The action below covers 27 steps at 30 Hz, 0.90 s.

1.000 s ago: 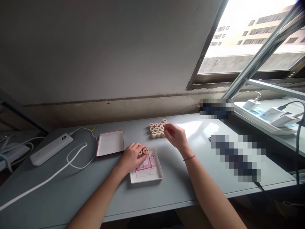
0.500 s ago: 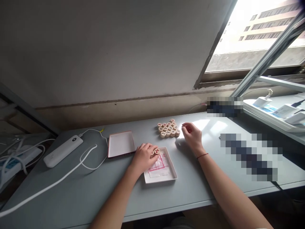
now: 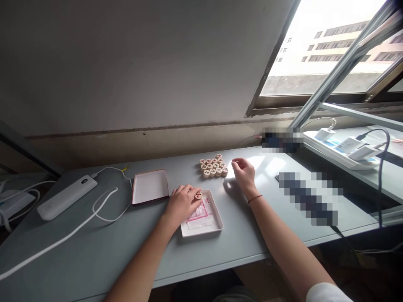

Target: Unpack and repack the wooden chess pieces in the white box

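Note:
My left hand (image 3: 181, 205) hangs over a white square tray (image 3: 214, 219), shut on a round wooden xiangqi piece (image 3: 198, 195) with a red character. A sheet with a red-lined pattern lies in the tray. My right hand (image 3: 243, 174) rests on the table just right of a tight cluster of wooden xiangqi pieces (image 3: 213, 166), a small gap between them. Its fingers are curled, and the curl hides whether anything lies inside.
A white-lined box lid (image 3: 150, 186) lies left of the tray on the grey table (image 3: 103, 247). Further left are a white power bank (image 3: 67, 197) and its white cable (image 3: 63, 239). A power strip (image 3: 336, 147) sits at right, beyond a blurred object (image 3: 307, 197).
My right hand has moved right, away from the cluster of pieces it touched a second ago. The left hand stays over the tray, and the view has shifted slightly.

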{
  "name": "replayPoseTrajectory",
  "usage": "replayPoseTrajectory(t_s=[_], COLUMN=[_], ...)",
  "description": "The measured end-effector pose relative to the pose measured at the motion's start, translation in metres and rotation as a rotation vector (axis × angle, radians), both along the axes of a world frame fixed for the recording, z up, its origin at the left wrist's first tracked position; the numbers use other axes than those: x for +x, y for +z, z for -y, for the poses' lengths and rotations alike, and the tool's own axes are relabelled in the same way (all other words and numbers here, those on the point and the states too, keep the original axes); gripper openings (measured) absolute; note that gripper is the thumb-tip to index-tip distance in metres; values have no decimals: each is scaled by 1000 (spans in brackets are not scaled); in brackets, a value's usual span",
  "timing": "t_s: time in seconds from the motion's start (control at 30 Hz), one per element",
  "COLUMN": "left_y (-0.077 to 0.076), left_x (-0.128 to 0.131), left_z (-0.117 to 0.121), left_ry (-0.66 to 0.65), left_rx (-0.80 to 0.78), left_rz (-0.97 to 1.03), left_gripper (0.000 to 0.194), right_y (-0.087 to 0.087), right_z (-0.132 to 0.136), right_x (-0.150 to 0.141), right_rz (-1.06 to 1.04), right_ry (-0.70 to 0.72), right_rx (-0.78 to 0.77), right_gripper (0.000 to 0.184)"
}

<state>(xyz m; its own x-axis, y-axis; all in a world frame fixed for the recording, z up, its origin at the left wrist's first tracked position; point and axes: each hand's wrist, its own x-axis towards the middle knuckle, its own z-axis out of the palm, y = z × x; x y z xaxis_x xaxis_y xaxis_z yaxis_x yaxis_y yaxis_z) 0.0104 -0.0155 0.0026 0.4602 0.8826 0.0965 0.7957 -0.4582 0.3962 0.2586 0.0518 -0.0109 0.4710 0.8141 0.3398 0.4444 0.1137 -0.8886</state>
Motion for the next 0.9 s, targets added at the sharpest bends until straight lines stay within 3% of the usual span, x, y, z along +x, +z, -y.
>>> replayPoseTrajectory(t_s=[0.13,0.23,0.33,0.43,0.53,0.7,0.8,0.83,0.9], left_y=[-2,-1,1,4,6,6,6,6,6], left_x=[2,2,1,0,-2,-5,-8,-9,-9], left_z=[1,2,1,1,1,1,-2,-3,-5], left_ry=[1,6,14,14,0,-13,-11,-5,17], left_rx=[25,22,-17,-62,-63,-36,39,77,139], left_rz=[-12,-6,13,39,72,80,149,188,280], left_gripper=[29,29,32,40,47,49,50,48,47], right_y=[-2,5,17,26,29,37,52,57,63], right_z=[-8,-29,-61,-89,-104,-108,-88,-74,-38], right_x=[1,2,2,-3,-10,-18,-24,-28,-38], right_rz=[95,258,477,629,673,706,710,693,569], right_ry=[-9,-57,-38,97,177,138,101,127,346], right_rx=[-41,-106,-304,-573,-667,-623,-473,-358,-140], right_gripper=[22,25,27,23,15,16,22,24,22])
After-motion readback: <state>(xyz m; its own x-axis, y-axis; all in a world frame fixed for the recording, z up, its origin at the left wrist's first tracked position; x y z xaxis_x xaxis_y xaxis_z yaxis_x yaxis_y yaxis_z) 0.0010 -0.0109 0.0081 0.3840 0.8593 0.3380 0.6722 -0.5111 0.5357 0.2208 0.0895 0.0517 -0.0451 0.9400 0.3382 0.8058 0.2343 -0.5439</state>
